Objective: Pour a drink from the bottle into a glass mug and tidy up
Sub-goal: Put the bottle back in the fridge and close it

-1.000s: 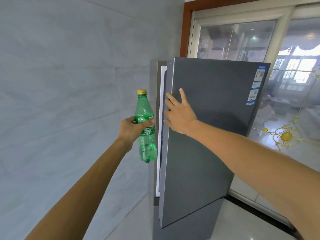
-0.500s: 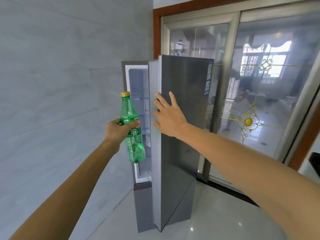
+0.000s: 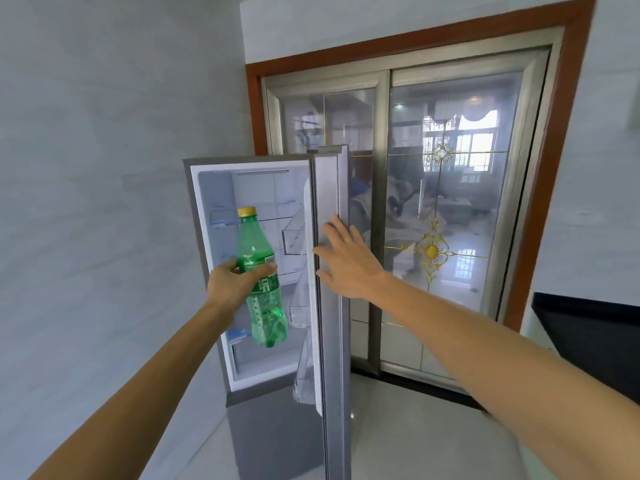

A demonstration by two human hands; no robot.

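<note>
Gripping the green bottle [image 3: 265,303] upright around its label with the left hand [image 3: 235,282], cap on, just before the open fridge [image 3: 256,188], likely bound for a shelf. Resting the right hand [image 3: 346,261], fingers spread and relaxed, against the door [image 3: 332,358] edge, seemingly to hold it wide.

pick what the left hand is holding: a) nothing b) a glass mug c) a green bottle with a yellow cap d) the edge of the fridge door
C: the left hand grips the green bottle round its label, yellow cap on top, while the right hand lies with straight fingers against the fridge door.
</note>
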